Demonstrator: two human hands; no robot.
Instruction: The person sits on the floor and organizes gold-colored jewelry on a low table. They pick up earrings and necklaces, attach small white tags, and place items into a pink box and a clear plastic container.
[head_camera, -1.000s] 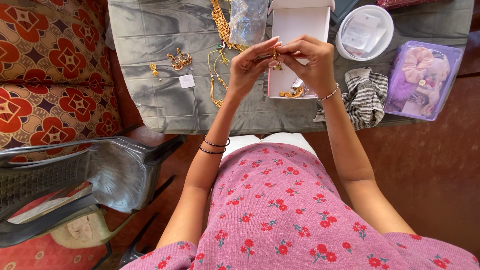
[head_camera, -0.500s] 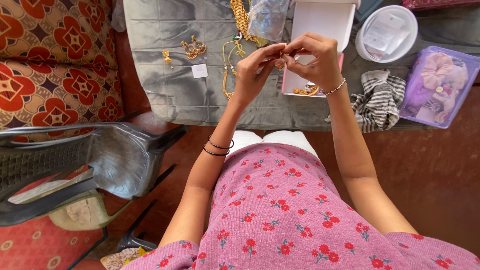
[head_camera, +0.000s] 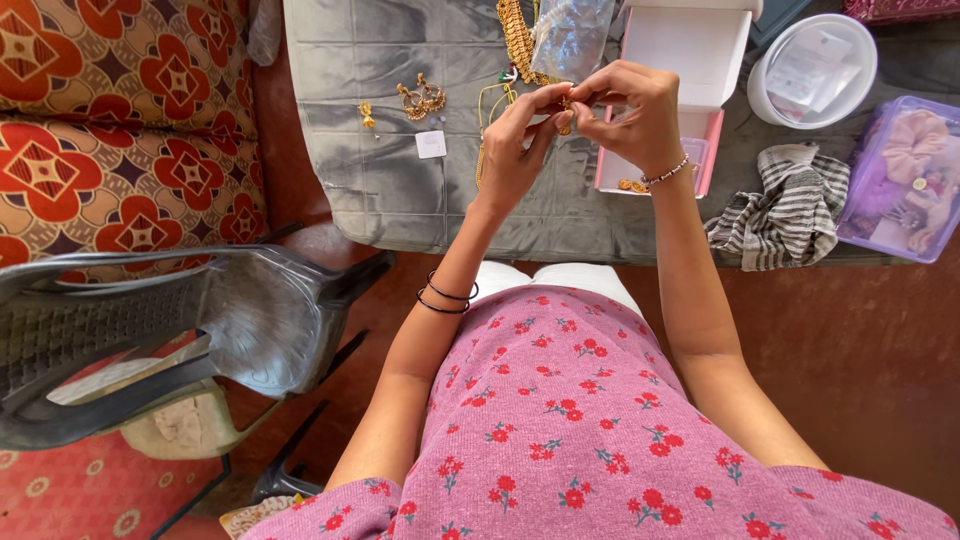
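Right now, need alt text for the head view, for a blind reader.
Seen from above, a person's left hand and right hand together pinch a small gold jewellery piece over a grey quilted cloth. On the cloth lie gold earrings, an open white and pink cardboard box, a striped black and white cloth and a purple plastic tub.

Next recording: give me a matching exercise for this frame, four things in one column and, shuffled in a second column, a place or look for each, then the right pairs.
Things:
1. small gold ornament
2. white box
3. striped cloth
4. grey plastic chair

Places or looks:
A. crumpled on the grey cloth, beside the purple container
B. pinched between the left hand and right hand
C. on the floor by the patterned cushions
D. lid open, beyond the hands

Pairs: 1-B, 2-D, 3-A, 4-C
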